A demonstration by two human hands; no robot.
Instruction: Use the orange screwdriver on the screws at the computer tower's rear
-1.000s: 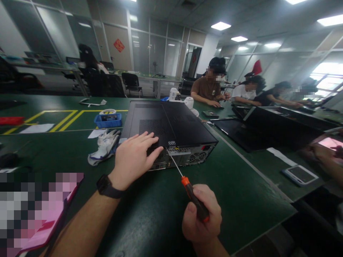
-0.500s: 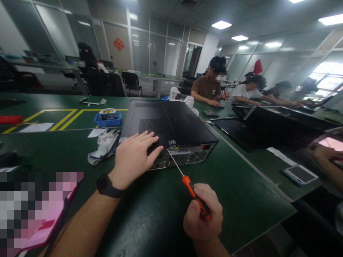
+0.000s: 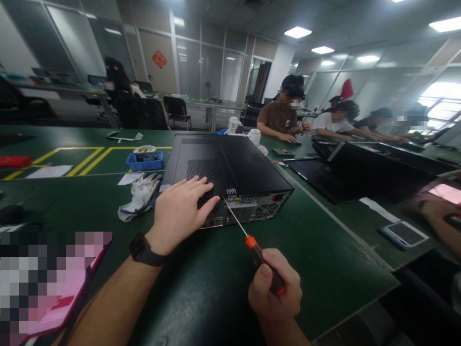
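Observation:
A black desktop computer case [image 3: 234,168] lies flat on the green table [image 3: 317,259], its rear panel with a fan grille facing me. My left hand [image 3: 182,211], a dark watch on its wrist, rests flat with fingers spread on the near left corner of the case's top. My right hand [image 3: 275,293] is closed round the orange and black handle of a screwdriver [image 3: 248,240]. The thin shaft's tip meets the top edge of the rear panel, just right of my left fingertips.
White work gloves [image 3: 140,194] lie left of the case, a blue parts tray [image 3: 146,162] behind them. Another dark case [image 3: 378,168] and a phone [image 3: 405,234] lie to the right. Several people sit at the far side. A pink blurred object [image 3: 54,283] lies near left.
My right hand has turned slightly on the screwdriver handle, with the thumb shifting over it. My left hand and the case have stayed put.

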